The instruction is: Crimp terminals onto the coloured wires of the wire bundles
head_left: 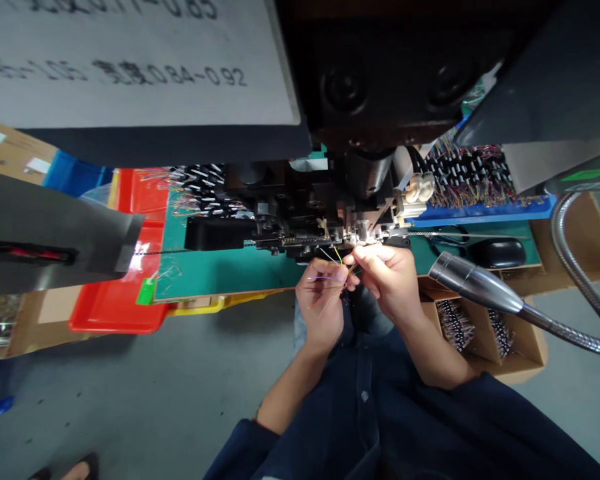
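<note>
Both my hands are together just below the working head of a dark machine point(363, 230). My left hand point(323, 297) is closed in a pinch on a bunch of thin coloured wires point(337, 255), with yellow, white and purple strands fanning out. My right hand point(390, 273) is closed too, its thumb and forefinger pinched at the wires' upper right, right under the lit metal parts. Whether a single wire end lies between those fingertips is too small to tell. A thin perforated strip point(165, 252) runs into the machine from the left.
Red trays point(117, 310) stand at the left on a green mat point(230, 273). A bendable metal lamp point(475, 283) reaches in from the right above a cardboard box point(525, 353). Behind are a blue tray point(500, 212) of wired parts and black scissors point(447, 240). A foot shows bottom left.
</note>
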Tool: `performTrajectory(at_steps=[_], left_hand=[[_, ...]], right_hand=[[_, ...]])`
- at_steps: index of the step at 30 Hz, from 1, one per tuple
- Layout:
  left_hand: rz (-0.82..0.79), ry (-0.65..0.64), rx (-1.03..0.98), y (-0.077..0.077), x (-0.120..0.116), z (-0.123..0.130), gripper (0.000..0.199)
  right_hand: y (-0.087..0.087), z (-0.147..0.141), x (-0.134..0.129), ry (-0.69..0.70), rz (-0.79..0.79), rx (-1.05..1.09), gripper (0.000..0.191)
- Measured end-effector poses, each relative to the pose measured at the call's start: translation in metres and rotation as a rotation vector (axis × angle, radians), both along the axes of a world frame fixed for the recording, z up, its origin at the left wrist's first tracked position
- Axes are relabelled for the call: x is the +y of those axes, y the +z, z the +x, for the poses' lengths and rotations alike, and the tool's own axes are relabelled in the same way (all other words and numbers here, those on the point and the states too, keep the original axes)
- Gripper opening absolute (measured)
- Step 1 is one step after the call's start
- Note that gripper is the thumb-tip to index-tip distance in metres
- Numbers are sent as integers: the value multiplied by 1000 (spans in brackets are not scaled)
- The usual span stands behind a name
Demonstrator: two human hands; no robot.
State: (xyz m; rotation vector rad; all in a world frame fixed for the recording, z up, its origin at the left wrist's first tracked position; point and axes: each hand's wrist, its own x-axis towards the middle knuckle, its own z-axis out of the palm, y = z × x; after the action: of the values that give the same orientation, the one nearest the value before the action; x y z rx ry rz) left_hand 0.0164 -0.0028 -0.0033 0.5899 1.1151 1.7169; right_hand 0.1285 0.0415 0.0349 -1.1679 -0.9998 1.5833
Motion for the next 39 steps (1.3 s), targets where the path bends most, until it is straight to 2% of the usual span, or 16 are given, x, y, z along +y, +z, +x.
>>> performTrajectory(at_steps=[6, 10, 14, 22, 31, 35, 39], left_hand=[[-42, -33, 68, -2, -3, -3, 37], [-12, -88, 65, -5, -5, -5, 34], [-13, -143, 56, -8, -7, -6, 32], [15, -64, 65, -1, -4, -4, 36], [11, -36, 68, 2, -1, -2, 40], [2, -40, 72, 1, -2, -3, 38], [-15, -49, 79, -1, -3, -5, 36]], right_hand=[[-2, 1, 0, -4, 28, -27, 39], [6, 7, 0, 54, 114, -79, 32], [10, 9, -1, 81, 109, -99, 30], [-4, 3, -2, -11, 54, -21, 33], [-3, 1, -1, -18, 22, -39, 40], [-5, 1, -1, -21, 33, -64, 38], [0, 4, -2, -36, 76, -97, 32]])
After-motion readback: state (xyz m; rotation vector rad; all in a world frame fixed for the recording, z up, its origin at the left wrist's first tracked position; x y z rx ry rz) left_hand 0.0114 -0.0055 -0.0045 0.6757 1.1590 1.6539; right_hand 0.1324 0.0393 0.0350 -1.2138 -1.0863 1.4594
